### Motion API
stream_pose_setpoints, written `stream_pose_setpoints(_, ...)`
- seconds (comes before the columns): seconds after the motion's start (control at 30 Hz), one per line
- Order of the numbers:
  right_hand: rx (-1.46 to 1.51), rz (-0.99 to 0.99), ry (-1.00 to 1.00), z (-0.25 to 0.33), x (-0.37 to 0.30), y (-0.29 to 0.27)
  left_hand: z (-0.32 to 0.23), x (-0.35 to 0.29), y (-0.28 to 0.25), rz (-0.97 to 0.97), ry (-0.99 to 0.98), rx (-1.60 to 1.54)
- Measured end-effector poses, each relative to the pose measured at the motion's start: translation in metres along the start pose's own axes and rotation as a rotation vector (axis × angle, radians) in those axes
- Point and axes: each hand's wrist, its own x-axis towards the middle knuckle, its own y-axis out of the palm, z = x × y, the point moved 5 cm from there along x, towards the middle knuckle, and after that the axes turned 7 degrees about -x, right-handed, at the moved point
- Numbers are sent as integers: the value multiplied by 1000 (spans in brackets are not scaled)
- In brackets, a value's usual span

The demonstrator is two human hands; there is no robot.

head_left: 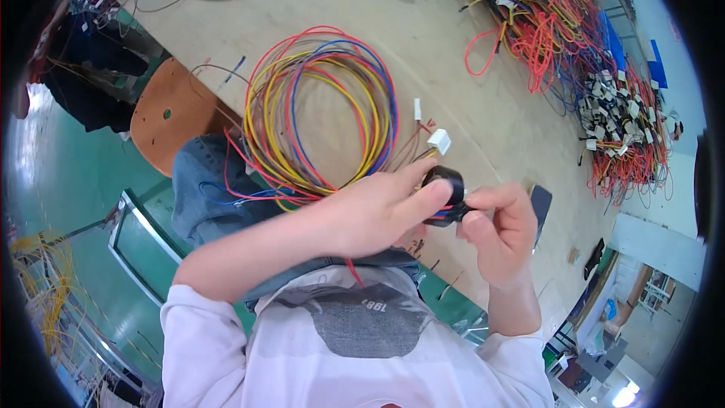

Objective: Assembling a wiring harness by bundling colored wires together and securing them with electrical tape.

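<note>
Wrapping is in progress: left hand (377,211) pinches the wire bundle (321,117), right hand (498,230) holds the black tape roll (445,195) between them; taped extent apparently small, coil beyond remains loose.

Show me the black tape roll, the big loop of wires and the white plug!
tape roll (445,181), head view, on its black outer side.
wire loop (377,98), head view, on its right arc.
white plug (439,140), head view, on its middle.

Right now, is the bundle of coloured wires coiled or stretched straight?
Coiled: the coloured wires form round loops on the table, near the left hand.
</note>
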Motion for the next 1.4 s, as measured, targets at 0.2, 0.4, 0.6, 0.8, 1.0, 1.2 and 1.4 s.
stream_pose_setpoints(0.2, -452, 57, -406, 17, -1, 7, 6, 7, 17, 18, -81, -669)
stream_pose_setpoints(0.4, -367, 63, -309, 16, 0, 7, 7, 4, -1, -142, -52, -595)
stream_pose_setpoints(0.6, 155, 89, 213, -4, -2, -6, -17, -13, 13, 58, 515, -248)
stream_pose_setpoints(0.8, -20, 110, 47, 5, -1, -8, -2, -5, 3, -69, 82, -415)
stream_pose_setpoints(1.0, -166, 148, -35, 11, -1, -8, 0, 0, 3, 164, -16, -417)
stream_pose_setpoints(1.2, -53, 141, 54, 11, 0, -2, -2, -5, 6, 86, 157, -209)
stream_pose_setpoints(1.4, -192, 84, -52, 9, 1, -2, -9, -12, 7, -72, 323, -76)
